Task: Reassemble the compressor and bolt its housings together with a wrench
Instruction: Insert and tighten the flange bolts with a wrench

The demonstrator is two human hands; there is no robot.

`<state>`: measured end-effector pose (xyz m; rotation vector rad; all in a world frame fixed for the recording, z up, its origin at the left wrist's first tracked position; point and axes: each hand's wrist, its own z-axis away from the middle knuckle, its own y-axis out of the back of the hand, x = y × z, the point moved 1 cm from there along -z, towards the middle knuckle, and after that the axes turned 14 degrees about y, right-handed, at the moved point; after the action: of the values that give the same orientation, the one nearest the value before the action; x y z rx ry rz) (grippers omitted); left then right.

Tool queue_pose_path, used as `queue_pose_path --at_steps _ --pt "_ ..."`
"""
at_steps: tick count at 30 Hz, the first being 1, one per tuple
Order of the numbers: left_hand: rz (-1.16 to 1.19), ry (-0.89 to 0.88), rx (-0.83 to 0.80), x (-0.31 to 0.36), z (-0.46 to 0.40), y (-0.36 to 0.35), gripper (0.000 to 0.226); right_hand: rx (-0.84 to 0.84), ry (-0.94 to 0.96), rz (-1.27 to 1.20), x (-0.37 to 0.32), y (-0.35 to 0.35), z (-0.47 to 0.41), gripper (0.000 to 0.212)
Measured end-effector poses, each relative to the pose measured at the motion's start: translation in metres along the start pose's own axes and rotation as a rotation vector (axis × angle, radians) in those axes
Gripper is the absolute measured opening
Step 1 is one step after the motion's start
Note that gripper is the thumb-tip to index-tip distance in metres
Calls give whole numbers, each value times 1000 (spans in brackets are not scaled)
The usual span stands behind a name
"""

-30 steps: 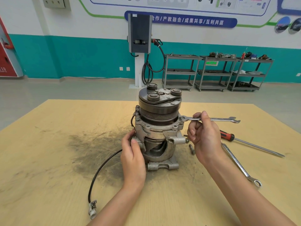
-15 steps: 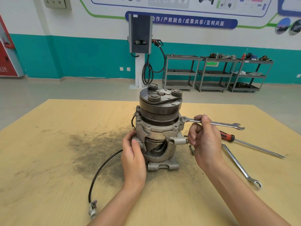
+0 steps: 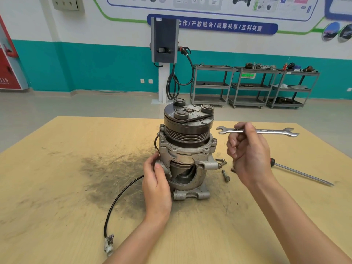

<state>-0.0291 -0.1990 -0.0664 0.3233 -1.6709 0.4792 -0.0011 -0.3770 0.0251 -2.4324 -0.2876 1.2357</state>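
The compressor (image 3: 187, 149) stands upright in the middle of the wooden table (image 3: 57, 187), with its dark pulley and clutch plate on top and a cut-away silver housing below. My left hand (image 3: 156, 180) holds the housing's lower left side. My right hand (image 3: 247, 149) pinches an open-ended wrench (image 3: 257, 131) between thumb and fingers. The wrench is held level to the right of the pulley, and its left jaw is clear of the bolt head (image 3: 214, 141) on the flange.
Loose bolts (image 3: 225, 175) lie on the table by the compressor's right foot. A red-handled screwdriver (image 3: 301, 173) lies further right. A black cable with a connector (image 3: 108, 244) runs from the compressor toward the front left. A dark grease smear covers the table to the left.
My right hand has lifted the wrench off the flange bolt and moved it up and to the right. The left hand stays on the housing.
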Motion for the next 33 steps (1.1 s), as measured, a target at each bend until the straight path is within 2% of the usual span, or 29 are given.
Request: queue_pose_path --at_steps 14,22,33 --pt "2 -13 13 -1 -1 0 25 -48 -103 105 4 6 1 31" --pt "9 -19 1 1 0 0 26 82 -40 148 18 2 17 32" --pt "8 -21 5 0 0 0 25 40 -262 53 15 1 -4 33"
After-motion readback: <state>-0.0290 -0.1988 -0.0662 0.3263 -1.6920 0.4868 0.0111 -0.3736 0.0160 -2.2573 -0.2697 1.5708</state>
